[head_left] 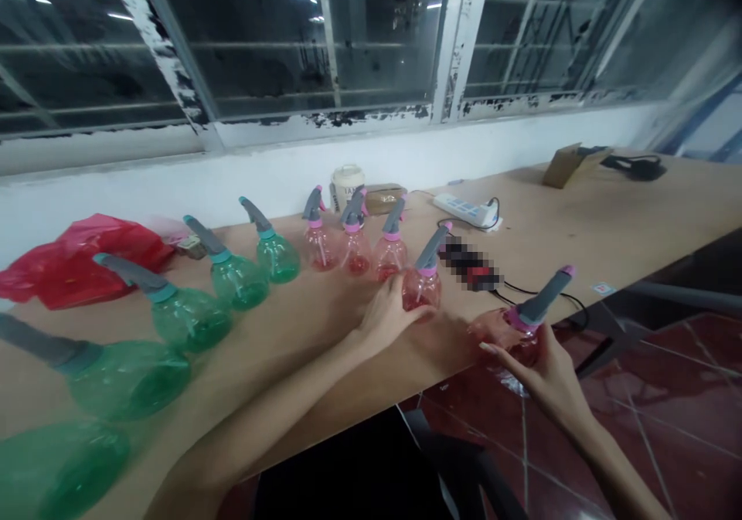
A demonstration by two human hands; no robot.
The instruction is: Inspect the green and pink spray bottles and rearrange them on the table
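Observation:
My left hand (383,313) wraps round the clear pink body of a spray bottle (423,290), which stands upright on the table. My right hand (553,377) grips a second pink spray bottle (536,304) by its body, tilted at the table's front edge. Both bottles have grey trigger heads with pink collars and nozzle tips. Just beyond my left hand, three more pink spray bottles stand in a row, the nearest one (390,251) close to my fingers. Several green spray bottles (237,279) with grey and teal heads line the table to the left.
A red plastic bag (86,261) lies at the back left of the wooden table (325,342). Along the wall are a white cup (348,180), a white power strip (467,211) and a cardboard box (562,166). Black cables trail behind the right bottle. Red floor tiles (684,412) show at right.

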